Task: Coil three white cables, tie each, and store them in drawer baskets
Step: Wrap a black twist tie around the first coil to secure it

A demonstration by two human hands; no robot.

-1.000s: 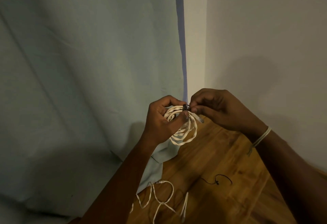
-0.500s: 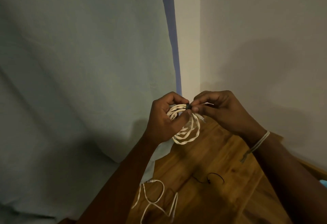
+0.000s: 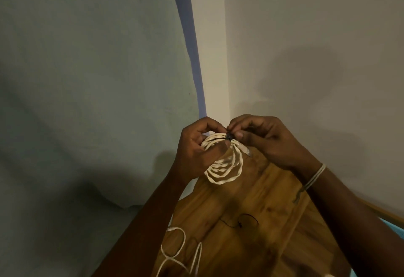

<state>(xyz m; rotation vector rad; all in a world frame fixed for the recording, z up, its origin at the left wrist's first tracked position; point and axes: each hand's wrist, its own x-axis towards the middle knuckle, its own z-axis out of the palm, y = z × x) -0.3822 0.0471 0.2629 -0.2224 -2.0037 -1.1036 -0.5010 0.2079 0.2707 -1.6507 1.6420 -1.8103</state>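
A coiled white cable (image 3: 227,167) hangs above the far end of the wooden table (image 3: 251,239). My left hand (image 3: 196,150) grips the coil's upper left side, thumb pressed across the loops. My right hand (image 3: 264,139) pinches a small black tie (image 3: 229,137) wrapped round the top of the coil. The cable's plug end (image 3: 246,150) sticks out under my right fingers. A second black tie (image 3: 242,223) lies looped on the table. A loose white cable (image 3: 175,252) sprawls at the table's near left edge.
A pale blue-grey cloth (image 3: 87,102) hangs along the left and drapes to the table's left edge. A white wall (image 3: 306,58) stands close behind and to the right. A light blue object (image 3: 393,230) shows at the far right edge.
Both hands stay on the coil and tie, and the fingers shift only slightly. The view has drifted, so the hands and table sit a little differently in frame.
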